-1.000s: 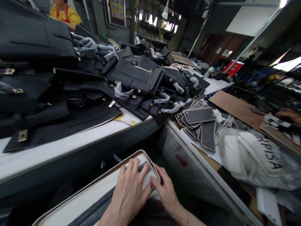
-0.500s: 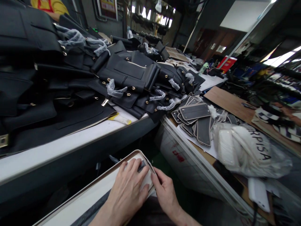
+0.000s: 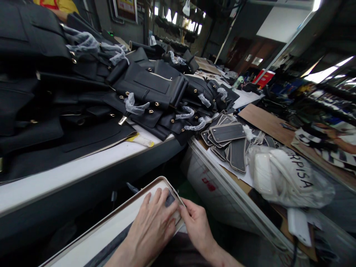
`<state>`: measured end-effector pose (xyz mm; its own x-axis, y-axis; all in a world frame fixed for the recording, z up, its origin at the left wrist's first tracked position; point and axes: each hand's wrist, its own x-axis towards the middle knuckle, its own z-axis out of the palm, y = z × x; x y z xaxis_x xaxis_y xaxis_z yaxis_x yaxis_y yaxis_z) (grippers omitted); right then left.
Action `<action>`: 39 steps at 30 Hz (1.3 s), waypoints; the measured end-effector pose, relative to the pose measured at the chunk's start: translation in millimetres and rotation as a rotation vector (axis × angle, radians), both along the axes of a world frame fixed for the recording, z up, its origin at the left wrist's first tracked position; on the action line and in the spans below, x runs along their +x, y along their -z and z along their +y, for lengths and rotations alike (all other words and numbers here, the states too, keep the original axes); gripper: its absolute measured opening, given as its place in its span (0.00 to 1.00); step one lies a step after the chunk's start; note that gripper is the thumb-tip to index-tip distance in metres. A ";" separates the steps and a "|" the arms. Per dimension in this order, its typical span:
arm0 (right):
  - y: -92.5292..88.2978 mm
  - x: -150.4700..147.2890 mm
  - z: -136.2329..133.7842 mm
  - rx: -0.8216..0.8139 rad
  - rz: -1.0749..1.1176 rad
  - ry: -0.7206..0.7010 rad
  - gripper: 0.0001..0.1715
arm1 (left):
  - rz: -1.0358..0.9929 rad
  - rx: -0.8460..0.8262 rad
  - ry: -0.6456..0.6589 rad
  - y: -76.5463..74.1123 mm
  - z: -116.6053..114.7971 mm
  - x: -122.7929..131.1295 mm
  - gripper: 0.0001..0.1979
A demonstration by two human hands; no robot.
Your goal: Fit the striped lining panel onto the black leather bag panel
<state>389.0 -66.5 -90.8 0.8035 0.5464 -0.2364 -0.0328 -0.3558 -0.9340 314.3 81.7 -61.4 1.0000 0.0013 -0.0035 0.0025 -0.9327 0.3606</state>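
Plainly, the left hand (image 3: 154,224) lies palm down on the panel (image 3: 108,231), fingers a little spread and gripping nothing, partly covering a dark strip (image 3: 108,249) that runs along the pale surface. At the panel's far corner, the right hand (image 3: 196,220) pinches the rim between thumb and bent fingers. The panel is low in front of the person, slanting up from lower left, below the edges of two tables.

On the left table (image 3: 83,168), black bags (image 3: 148,83) lie heaped, with gold-coloured fittings and handles in clear wrap. The right table (image 3: 238,183) bears overlapping dark pads (image 3: 226,132) with pale borders, a clear sack (image 3: 292,174) holding white things, and a white device (image 3: 298,226). Behind the bags, a co-worker's yellow sleeve (image 3: 68,5) shows at upper left.
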 end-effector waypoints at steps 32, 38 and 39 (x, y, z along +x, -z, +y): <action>-1.0 -8.4 4.6 -0.163 -0.325 0.015 0.17 | 0.108 -0.078 0.220 -16.8 27.3 23.1 0.16; 3.1 -8.3 4.6 -0.256 -0.325 0.007 0.26 | -0.081 -0.148 0.108 -8.8 63.6 55.4 0.14; 3.4 -8.1 4.5 -0.257 -0.327 -0.002 0.27 | -0.098 -0.124 0.143 -4.7 70.2 60.7 0.14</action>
<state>380.8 -62.0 -94.2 0.8578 0.5046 -0.0979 0.2518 -0.5785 -0.7759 375.0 152.0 -56.6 0.9855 -0.1353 0.1026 -0.1677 -0.8697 0.4642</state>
